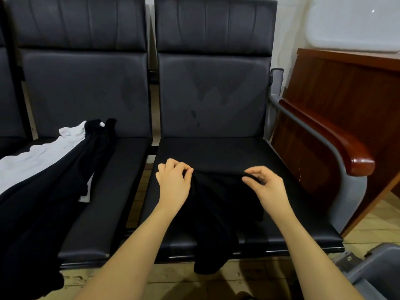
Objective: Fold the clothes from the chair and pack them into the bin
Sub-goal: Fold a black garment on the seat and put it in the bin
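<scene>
A black garment (218, 213) lies on the right seat (292, 213) of a row of black chairs, its lower end hanging over the seat's front edge. My left hand (173, 185) pinches its top edge on the left. My right hand (265, 185) pinches the same edge on the right. On the left seat (121, 182) lies a pile of clothes: a white garment (34, 163) under a long black one (54, 204). A grey bin (376, 271) shows at the bottom right corner, only partly in view.
A grey chair arm with a wooden armrest (337, 146) borders the right seat. Behind it stands a brown wooden cabinet (346, 87). A gap between the two seats shows the tiled floor (142, 182).
</scene>
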### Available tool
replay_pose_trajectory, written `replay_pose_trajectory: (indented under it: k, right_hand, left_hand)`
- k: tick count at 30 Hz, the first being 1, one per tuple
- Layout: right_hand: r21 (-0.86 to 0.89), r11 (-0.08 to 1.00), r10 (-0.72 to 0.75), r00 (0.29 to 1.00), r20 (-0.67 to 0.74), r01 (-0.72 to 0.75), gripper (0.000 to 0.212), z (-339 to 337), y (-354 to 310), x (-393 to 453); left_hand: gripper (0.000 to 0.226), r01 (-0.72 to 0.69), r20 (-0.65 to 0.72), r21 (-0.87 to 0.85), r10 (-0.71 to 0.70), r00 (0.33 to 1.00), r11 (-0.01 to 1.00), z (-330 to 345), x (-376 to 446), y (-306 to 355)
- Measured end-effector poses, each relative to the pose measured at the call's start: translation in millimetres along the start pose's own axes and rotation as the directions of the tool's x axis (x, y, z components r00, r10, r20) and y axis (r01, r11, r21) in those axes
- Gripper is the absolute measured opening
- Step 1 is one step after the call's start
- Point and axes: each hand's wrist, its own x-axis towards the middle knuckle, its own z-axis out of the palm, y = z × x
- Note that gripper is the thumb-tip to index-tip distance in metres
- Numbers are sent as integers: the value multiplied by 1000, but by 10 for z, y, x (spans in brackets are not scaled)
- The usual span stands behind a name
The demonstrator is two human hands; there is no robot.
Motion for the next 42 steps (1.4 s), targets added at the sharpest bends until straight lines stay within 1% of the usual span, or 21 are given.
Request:
replay_pose_trajectory:
  k: [2, 4, 6, 7, 8, 10, 12, 15, 19, 22, 24, 28, 30, 31, 33, 34, 36, 38, 39, 41, 42]
  right_hand:
    - [25, 997, -69, 995, -73, 71, 17, -5, -104, -10]
    - [31, 988, -151, 986, -70, 154, 14, 15, -215, -29]
    - [54, 981, -185, 982, -34, 187, 14, 43, -292, -42]
    - [68, 978, -198, 980, -16, 199, 14, 51, -324, -48]
    - [78, 974, -213, 977, -2, 213, 14, 51, -348, -52]
    - [73, 973, -220, 975, 11, 219, 14, 38, -350, -54]
    - [57, 981, -187, 982, 26, 186, 14, 18, -315, -61]
    - [67, 992, -110, 993, 51, 107, 21, 19, -188, -61]
    - [91, 995, 21, 989, 145, -34, 26, 65, -18, -57]
    - [135, 988, 52, 983, 174, -76, 24, 105, 52, -66]
    - [171, 985, 15, 994, 105, -33, 22, 97, 36, -53]
    - [283, 950, -112, 991, -75, 129, 17, 3, -144, 17]
    - [188, 966, -153, 980, -125, 175, 13, -30, -189, 42]
    - [117, 979, -152, 980, -126, 166, 12, -28, -151, 58]
    - [-25, 996, -82, 993, -81, 80, 18, 11, -6, 86]
    - [-103, 994, -34, 998, -55, 28, 21, 42, 85, 88]
    - [-254, 967, 14, 999, -50, -26, 23, 95, 200, 71]
    - [-326, 945, -54, 997, -62, 31, 21, 97, 201, 38]
    - [-331, 939, -115, 992, -47, 94, 21, 86, 173, 20]
    - [-287, 933, -215, 976, 36, 216, 21, 53, 150, -16]
    - [-263, 934, -226, 970, 93, 243, 20, 31, 163, -36]
  left_hand:
    - [18, -18, -20, -32, 18, 1000, 999, -23, -8, 35]
    - [27, -97, 0, -103, 98, 995, 990, -81, -19, 150]
    - [39, -205, 106, -194, 228, 968, 959, -139, -72, 339]
    - [44, -221, 177, -255, 270, 947, 942, -143, -122, 434]
    - [46, -190, 257, -319, 278, 926, 929, -125, -179, 505]
    - [43, -53, 371, -419, 224, 901, 906, -71, -268, 585]
    - [35, 8, 342, -484, 181, 922, 875, -32, -297, 600]
    - [31, -33, 213, -535, 173, 962, 844, -44, -229, 568]
    - [25, 7, 111, -472, 52, 992, 882, -60, -126, 457]
    - [26, 54, 76, -359, -29, 997, 932, -63, -81, 353]
    - [28, 50, 64, -305, -32, 997, 951, -69, -58, 292]
    - [29, 16, 49, -360, 2, 999, 933, -127, -10, 295]
    - [30, -16, 42, -345, 32, 999, 939, -110, 5, 321]
    - [30, -28, 48, -295, 44, 998, 955, -80, -7, 330]
    - [33, -77, 46, -131, 83, 995, 988, 17, -46, 305]
    - [33, -131, 42, -67, 134, 990, 989, 69, -73, 287]
    - [26, -305, 31, -22, 306, 952, 952, 141, -124, 284]
    - [20, -480, 92, -15, 479, 873, 877, 160, -164, 316]
    - [25, -536, 156, -26, 534, 831, 844, 171, -186, 326]
    - [39, -579, 293, -36, 563, 773, 814, 213, -234, 315]
    - [47, -597, 345, -9, 563, 751, 802, 241, -256, 290]
